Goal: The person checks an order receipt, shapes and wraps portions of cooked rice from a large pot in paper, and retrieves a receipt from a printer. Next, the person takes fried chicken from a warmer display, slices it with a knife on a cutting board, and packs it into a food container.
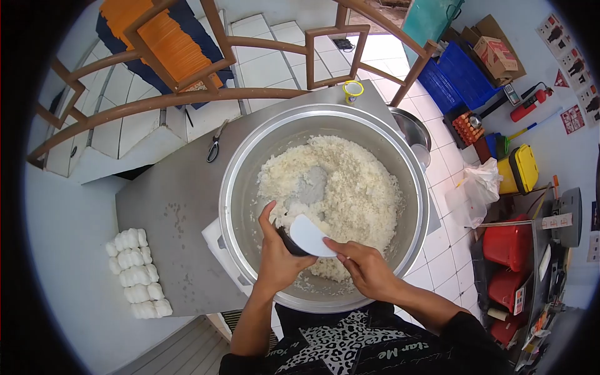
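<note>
White rice lies in the big metal pot on my head-camera feed. Over it, I see the left hand gripping a black bowl, the right hand pinching a white scraper at the bowl. Scissors rest on the grey table, left of the pot.

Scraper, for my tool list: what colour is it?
The scraper in the right hand is white; the head view shows it best.
</note>
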`<state>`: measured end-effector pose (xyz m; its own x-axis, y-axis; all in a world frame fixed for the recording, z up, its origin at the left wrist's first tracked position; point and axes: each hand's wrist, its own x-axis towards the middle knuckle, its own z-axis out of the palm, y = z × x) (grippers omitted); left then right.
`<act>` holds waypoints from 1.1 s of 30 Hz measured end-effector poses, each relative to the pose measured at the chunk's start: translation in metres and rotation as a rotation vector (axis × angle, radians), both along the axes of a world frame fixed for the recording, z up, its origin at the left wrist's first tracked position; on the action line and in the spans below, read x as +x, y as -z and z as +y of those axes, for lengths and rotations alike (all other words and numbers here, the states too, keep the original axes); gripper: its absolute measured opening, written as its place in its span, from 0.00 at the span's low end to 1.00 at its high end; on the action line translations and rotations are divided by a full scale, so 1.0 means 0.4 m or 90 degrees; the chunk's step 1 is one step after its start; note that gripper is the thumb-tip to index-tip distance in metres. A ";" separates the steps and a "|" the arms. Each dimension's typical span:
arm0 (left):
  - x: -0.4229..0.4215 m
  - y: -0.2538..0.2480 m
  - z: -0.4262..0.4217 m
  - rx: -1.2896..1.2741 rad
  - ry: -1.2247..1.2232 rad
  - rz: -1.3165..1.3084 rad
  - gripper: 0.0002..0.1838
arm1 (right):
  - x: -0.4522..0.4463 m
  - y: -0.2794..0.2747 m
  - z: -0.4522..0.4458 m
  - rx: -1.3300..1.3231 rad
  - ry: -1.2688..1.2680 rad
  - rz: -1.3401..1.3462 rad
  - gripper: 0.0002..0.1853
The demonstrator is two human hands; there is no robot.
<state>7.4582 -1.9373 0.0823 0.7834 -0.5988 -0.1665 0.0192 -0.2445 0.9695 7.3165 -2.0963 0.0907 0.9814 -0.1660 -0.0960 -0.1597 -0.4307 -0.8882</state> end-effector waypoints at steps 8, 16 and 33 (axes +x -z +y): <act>-0.018 -0.003 -0.027 0.177 0.072 -0.111 0.77 | 0.005 0.114 -0.050 0.140 0.035 0.066 0.18; 0.000 -0.013 0.000 0.231 0.206 -0.012 0.79 | 0.008 0.016 -0.060 0.153 0.019 0.053 0.18; -0.041 -0.029 -0.039 0.147 0.000 -0.167 0.75 | 0.012 0.021 -0.085 0.295 0.024 0.134 0.20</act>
